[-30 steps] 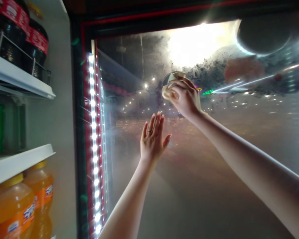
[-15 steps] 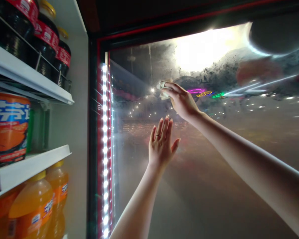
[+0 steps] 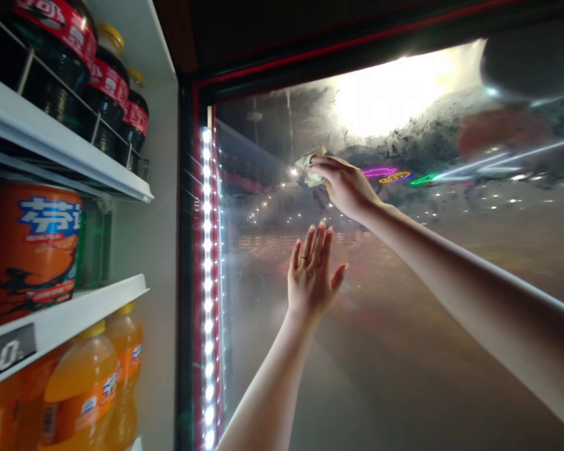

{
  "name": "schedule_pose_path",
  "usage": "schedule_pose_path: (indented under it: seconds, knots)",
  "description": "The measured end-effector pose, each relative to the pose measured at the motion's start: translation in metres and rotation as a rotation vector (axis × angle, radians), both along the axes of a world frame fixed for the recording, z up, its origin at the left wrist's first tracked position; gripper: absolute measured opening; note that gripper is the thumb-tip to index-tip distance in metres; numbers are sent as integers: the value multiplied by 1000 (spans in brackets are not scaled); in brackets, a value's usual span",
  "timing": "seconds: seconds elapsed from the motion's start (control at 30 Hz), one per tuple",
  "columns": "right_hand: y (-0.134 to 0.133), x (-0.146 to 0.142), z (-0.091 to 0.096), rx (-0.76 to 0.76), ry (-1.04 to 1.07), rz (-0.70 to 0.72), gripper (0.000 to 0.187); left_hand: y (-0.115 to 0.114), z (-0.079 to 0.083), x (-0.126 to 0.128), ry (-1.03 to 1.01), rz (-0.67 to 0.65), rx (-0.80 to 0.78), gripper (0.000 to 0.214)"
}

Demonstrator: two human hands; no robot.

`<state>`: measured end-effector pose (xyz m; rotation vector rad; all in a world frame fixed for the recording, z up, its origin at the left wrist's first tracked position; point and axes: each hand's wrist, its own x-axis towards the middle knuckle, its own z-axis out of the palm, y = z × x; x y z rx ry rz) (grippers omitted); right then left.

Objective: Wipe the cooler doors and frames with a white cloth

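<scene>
Pale cloth sits under the right hand, against fogged glass.

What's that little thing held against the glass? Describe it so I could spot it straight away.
Find the fogged glass door of the drinks cooler, lit by a white LED strip along its left edge. High on the glass, the right hand pinches a small crumpled pale cloth. It is the only soft thing in view, unlike the bottles on the shelves.
</scene>
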<state>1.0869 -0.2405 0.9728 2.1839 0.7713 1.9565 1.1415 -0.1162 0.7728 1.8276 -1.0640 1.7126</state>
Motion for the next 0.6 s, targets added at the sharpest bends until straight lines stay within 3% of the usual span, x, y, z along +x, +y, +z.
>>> schedule_pose_path:
  seconds: [0.17, 0.3, 0.47, 0.6]
  knots:
    - [-16, -5, -23, -105, 65, 22, 59, 0, 0, -2, 7, 26, 11, 77]
    - [-31, -14, -18, -26, 17, 22, 52, -2, 1, -3, 31, 38, 33, 79]
    - [9, 2, -3, 25, 44, 23, 60, 2, 2, -2, 39, -18, 20, 91]
    - [28, 8, -10, -60, 144, 4, 66, 6, 1, -1, 26, -33, 29, 97]
